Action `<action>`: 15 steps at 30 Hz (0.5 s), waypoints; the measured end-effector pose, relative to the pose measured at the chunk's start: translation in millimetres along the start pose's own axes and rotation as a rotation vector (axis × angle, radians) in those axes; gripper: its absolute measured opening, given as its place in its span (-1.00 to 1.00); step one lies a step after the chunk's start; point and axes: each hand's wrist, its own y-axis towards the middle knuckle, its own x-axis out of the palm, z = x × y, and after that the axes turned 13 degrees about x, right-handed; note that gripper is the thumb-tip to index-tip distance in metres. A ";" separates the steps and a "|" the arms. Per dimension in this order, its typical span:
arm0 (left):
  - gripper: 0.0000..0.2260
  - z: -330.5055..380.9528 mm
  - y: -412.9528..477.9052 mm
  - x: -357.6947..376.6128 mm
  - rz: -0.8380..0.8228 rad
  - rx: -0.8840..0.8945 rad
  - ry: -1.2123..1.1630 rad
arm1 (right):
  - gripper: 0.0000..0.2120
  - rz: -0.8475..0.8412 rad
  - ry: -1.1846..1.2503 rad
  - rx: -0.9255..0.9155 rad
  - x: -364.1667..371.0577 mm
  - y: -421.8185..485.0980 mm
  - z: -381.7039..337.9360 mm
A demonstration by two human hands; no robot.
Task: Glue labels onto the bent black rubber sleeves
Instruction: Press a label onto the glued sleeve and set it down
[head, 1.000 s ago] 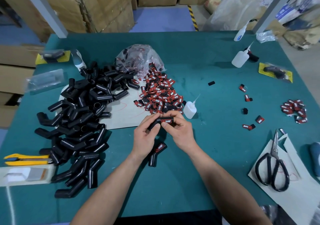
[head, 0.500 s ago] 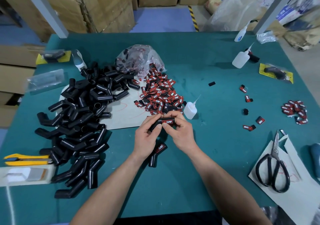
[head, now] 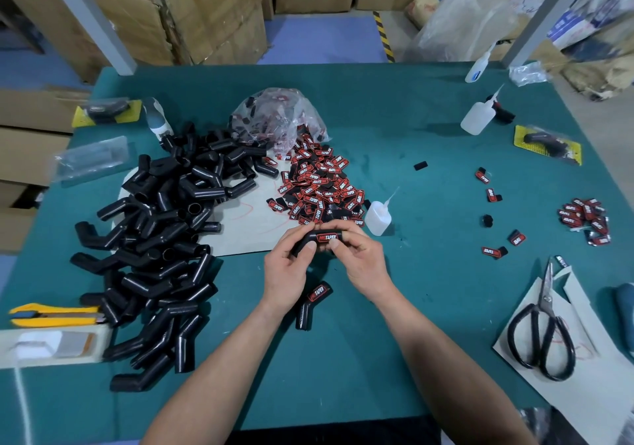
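1. Black bent rubber sleeve (head: pixel 304 243), red label (head: pixel 327 237) on top, is pinched at both ends by your left hand (head: pixel 285 270) and right hand (head: pixel 365 261), above the bench (head: pixel 429 324) centre.
2. Unlabelled black sleeves (head: pixel 154 238) heap at nine o'clock.

On the green-topped table (head: pixel 411 129) the pile of bent black rubber sleeves (head: pixel 154 238) lies left, the heap of red-and-black labels (head: pixel 319 187) just right of it, and the clear plastic bag (head: pixel 274 115) behind that heap. The small white glue bottle (head: pixel 377 218) stands at the heap's right edge, just behind the left hand (head: pixel 284 269) and right hand (head: pixel 363 262), which hold one labelled black sleeve (head: pixel 322 237) between them; a second labelled bent sleeve (head: pixel 314 302) lies nearer, between the wrists. The black-handled steel scissors (head: pixel 538 335) lie at the near right.
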 end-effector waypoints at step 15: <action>-0.70 -0.7 1.8 -3.5 0.085 -0.056 -0.038 | -0.86 -0.013 -0.033 0.002 1.4 -3.8 3.0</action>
